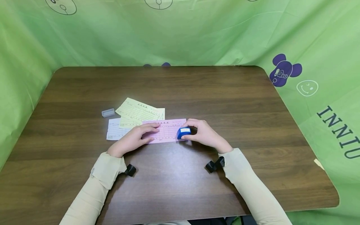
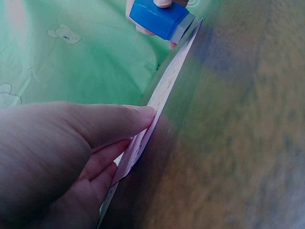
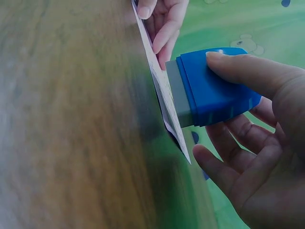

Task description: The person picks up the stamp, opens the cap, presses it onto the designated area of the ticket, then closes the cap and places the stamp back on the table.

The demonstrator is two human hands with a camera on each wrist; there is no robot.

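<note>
Resting my left grip (image 1: 134, 138), fingers loosely extended, on the left end of the pink slip (image 1: 167, 132), I pinch the stamp (image 1: 184, 132) at the slip's right end in my right grip (image 1: 203, 132); whether stamp and slip touch, I cannot tell. Too light a left hold could let the slip skid; tilting the stamp could make its press uneven.
</note>
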